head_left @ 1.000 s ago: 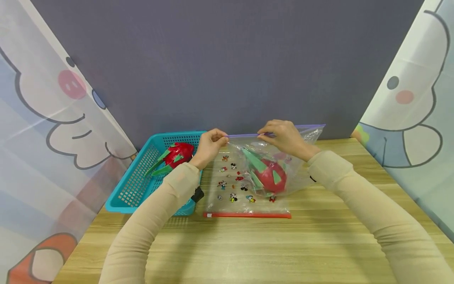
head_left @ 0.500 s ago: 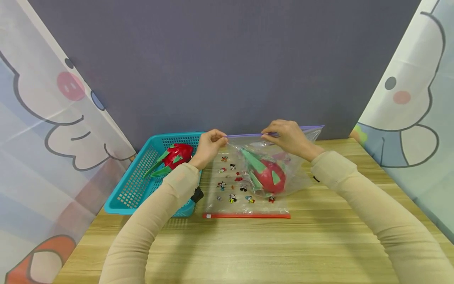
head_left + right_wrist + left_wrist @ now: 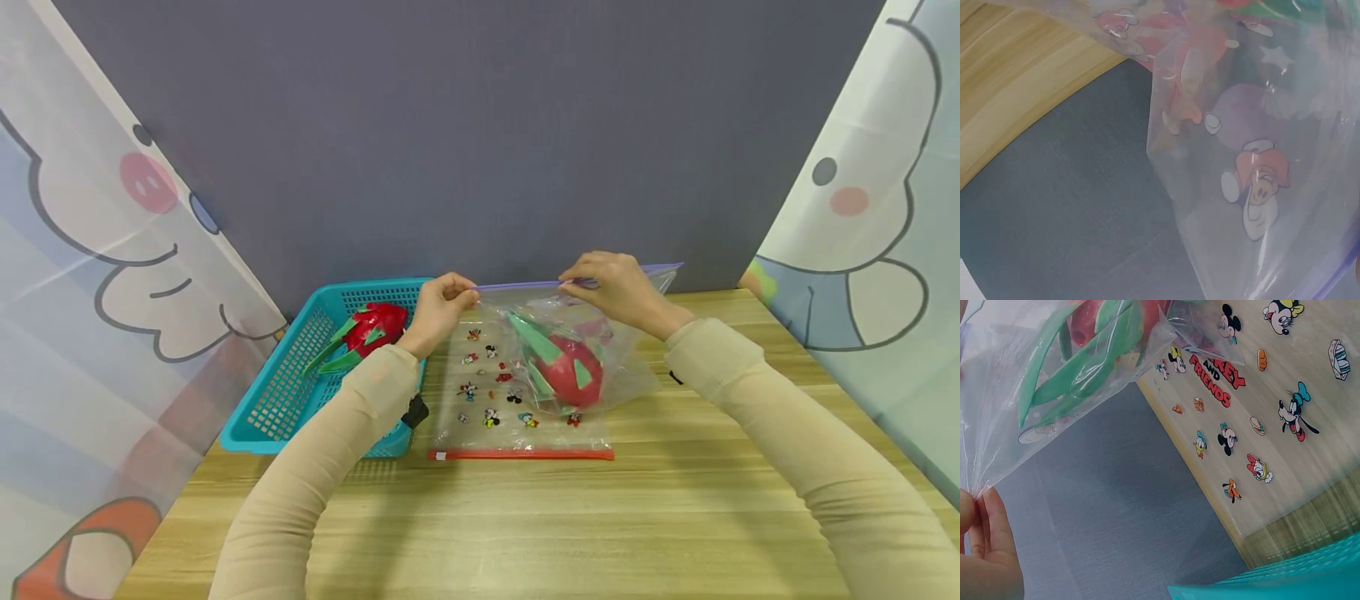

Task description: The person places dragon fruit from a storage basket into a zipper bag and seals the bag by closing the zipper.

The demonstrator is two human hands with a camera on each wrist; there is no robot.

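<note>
A clear zip bag [image 3: 621, 367] with a purple top strip hangs between my two hands. Inside it is a red dragon fruit [image 3: 576, 377] with green leaf tips, seen through the plastic. My left hand [image 3: 441, 310] pinches the strip's left corner between thumb and fingers; the left wrist view shows the plastic gathered at those fingertips. Along the strip, right of its middle, my right hand [image 3: 615, 287] pinches the purple edge. In the right wrist view only the bag's printed side [image 3: 1254, 175] shows clearly, with barely any of the hand.
Under the held bag lies a second clear bag [image 3: 480, 425] with cartoon prints and a red slider strip. Left of it stands a turquoise basket [image 3: 247, 437] holding another dragon fruit [image 3: 378, 323]. A grey wall [image 3: 480, 150] rises behind the wooden table [image 3: 510, 525].
My right hand has slid slightly right along the purple strip, away from the left hand. The left hand stays at the corner, and the bag hangs almost as before.
</note>
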